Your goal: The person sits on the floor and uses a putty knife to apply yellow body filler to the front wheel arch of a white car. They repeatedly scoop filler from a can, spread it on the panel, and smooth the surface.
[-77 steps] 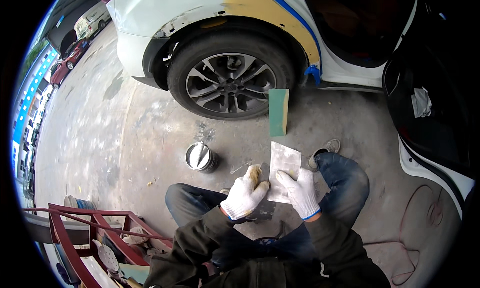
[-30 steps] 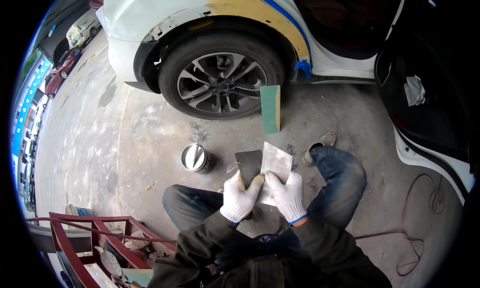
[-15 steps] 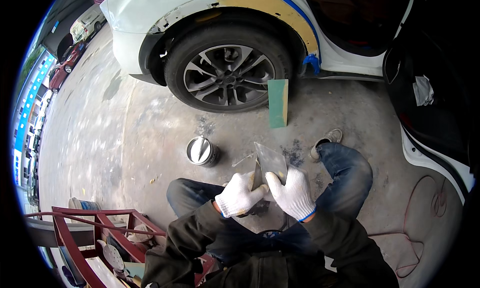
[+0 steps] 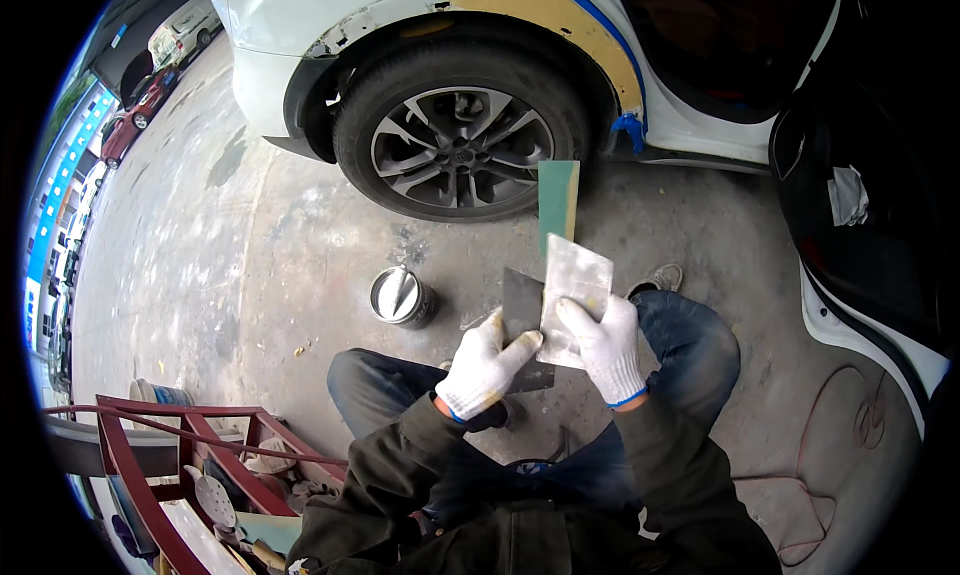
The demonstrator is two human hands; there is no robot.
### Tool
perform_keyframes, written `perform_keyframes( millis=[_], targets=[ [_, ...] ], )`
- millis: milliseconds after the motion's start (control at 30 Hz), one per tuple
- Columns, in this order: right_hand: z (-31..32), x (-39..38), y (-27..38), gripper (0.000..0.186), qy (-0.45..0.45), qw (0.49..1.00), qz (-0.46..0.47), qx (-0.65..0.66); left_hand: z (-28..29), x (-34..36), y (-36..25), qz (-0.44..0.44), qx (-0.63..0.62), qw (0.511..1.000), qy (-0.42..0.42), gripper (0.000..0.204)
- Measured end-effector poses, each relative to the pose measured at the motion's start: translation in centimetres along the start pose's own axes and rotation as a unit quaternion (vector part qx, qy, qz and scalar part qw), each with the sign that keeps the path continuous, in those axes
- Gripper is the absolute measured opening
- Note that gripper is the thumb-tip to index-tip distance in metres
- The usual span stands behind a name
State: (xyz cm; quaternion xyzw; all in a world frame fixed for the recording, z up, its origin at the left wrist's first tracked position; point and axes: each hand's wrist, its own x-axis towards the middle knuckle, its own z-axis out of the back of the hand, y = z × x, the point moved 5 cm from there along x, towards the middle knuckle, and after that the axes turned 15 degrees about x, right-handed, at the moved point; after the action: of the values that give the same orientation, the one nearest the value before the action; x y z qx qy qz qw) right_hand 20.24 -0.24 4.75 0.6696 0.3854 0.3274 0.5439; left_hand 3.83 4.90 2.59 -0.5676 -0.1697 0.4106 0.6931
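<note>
L hand (image 4: 484, 367) is pinching a dark plate (image 4: 520, 300), R hand (image 4: 607, 351) a pale plate (image 4: 578, 273). They're prob. wiping edges, contact unclear; next stroke's needing steady alignment.

Can (image 4: 423, 308) on the floor (image 4: 290, 275), left of the plates (image 4: 578, 285), before the wheel (image 4: 462, 157).

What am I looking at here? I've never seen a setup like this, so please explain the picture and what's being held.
No machine here, just a person at work. A wide fisheye camera worn on the head looks down, so straight edges bend. The left grip, a white-gloved hand, has a dark plate; the right grip, gloved too, holds a pale plate. Both plates are flat. On the floor stands a round can. Ahead is a white car, with a green board by its wheel.
</note>
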Motion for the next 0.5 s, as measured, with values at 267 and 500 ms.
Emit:
perform_keyframes(
  millis=[267,500],
  targets=[
    [0.0,1.2,-1.3,0.022,-0.026,0.998,0.003,0.061,-1.0,-1.2,0.7,0.1,-0.303,0.944,0.081,0.054],
    [-1.8,-4.1,-0.8,0.021,0.003,0.999,-0.05,0.02,0.9,-1.7,-2.0,-0.038,0.095,0.975,-0.198,0.035]
  ],
)
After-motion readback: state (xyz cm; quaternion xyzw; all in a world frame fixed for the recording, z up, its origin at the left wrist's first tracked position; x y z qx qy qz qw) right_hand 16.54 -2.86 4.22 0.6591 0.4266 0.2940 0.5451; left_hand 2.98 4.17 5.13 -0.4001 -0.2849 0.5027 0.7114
